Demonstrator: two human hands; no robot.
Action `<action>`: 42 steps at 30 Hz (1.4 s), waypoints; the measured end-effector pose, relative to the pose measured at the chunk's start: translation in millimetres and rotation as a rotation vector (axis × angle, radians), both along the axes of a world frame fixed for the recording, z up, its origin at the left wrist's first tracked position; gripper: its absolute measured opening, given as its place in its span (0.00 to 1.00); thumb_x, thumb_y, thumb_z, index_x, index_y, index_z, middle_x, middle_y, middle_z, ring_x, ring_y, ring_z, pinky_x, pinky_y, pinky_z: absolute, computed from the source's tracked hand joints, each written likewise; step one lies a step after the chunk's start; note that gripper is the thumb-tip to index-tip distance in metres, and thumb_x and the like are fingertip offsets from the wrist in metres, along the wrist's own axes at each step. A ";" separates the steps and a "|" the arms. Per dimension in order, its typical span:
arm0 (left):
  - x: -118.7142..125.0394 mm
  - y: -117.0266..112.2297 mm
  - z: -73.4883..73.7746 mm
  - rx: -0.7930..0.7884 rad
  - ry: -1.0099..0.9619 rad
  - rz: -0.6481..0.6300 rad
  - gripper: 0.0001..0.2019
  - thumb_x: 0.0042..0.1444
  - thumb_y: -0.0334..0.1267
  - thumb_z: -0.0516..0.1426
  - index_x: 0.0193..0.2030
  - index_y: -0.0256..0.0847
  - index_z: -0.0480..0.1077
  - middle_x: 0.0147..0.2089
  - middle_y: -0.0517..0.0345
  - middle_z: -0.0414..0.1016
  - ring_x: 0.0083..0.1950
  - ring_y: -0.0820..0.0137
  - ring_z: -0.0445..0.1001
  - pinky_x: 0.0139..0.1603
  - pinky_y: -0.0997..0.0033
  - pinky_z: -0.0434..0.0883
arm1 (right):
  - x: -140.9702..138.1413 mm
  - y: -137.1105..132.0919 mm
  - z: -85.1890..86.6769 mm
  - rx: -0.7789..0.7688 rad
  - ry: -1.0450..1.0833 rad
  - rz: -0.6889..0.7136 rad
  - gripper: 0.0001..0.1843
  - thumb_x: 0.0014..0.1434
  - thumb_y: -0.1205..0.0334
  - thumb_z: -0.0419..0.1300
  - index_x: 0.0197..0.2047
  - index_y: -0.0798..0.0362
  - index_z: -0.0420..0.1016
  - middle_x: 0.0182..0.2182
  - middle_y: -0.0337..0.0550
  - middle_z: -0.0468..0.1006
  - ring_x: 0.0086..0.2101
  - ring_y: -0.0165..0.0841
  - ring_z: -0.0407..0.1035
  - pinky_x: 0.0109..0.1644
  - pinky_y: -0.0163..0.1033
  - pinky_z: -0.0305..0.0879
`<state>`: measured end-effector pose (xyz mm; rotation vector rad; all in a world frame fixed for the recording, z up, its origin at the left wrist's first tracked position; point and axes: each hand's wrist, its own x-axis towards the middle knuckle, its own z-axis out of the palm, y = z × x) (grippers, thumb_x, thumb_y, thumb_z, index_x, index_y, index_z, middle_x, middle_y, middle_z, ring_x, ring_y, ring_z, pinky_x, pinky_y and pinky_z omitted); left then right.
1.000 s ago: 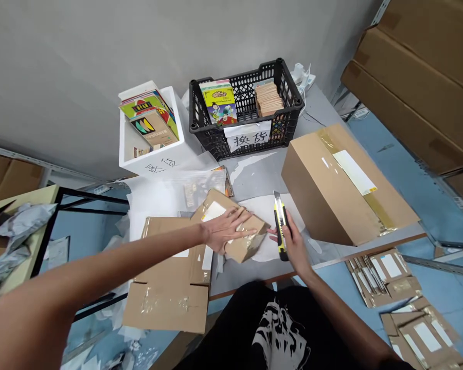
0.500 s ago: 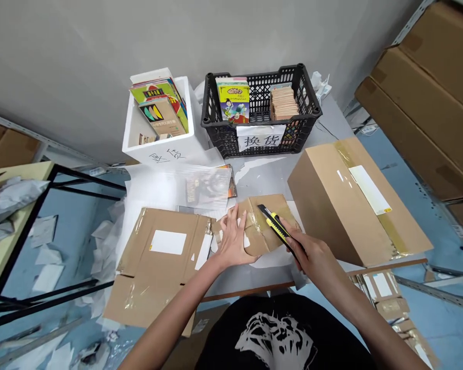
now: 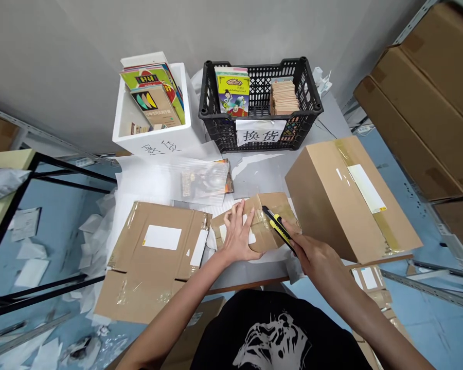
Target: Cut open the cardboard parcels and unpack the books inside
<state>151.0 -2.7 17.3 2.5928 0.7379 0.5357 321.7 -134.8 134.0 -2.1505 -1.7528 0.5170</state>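
My right hand (image 3: 304,246) is closed around a yellow-and-black box cutter (image 3: 280,226) with its dark blade out. The blade tip is at the taped top of a small cardboard box (image 3: 275,241); I cannot tell whether it cuts in. My left hand (image 3: 239,234) holds that box, fingers bent over its left part and thumb stretched along the near side. White labels on the box show partly under the fingers. Left of it lies a flattened carton (image 3: 158,277) with white labels. A large taped box (image 3: 332,200) stands to the right.
Behind are a white foam box (image 3: 119,123) with books and a black crate (image 3: 219,139) with books and a stack of cards or booklets. Translucent wrapping (image 3: 204,182) lies in front of them. A black-framed table (image 3: 7,180) stands left, stacked cartons (image 3: 420,123) right.
The box cutter's tip has come slightly lower and closer to the box top. My left hand keeps its hold on the small box. The camera view has shifted a little.
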 end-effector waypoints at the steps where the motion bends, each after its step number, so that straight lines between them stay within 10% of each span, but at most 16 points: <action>1: 0.1 0.0 -0.2 0.002 0.001 0.001 0.63 0.32 0.55 0.63 0.70 0.44 0.28 0.72 0.31 0.27 0.69 0.34 0.38 0.57 0.40 0.47 | -0.8 -2.0 -0.7 0.006 -0.034 0.012 0.26 0.68 0.64 0.41 0.67 0.50 0.56 0.24 0.40 0.73 0.20 0.31 0.66 0.22 0.34 0.59; 42: -1.4 1.0 -5.1 0.034 -0.041 -0.016 0.63 0.32 0.53 0.63 0.70 0.44 0.30 0.72 0.33 0.29 0.69 0.34 0.39 0.58 0.39 0.47 | -39.5 -58.8 5.4 -0.021 -0.185 -0.064 0.34 0.63 0.72 0.42 0.70 0.45 0.43 0.30 0.42 0.77 0.18 0.30 0.68 0.17 0.32 0.64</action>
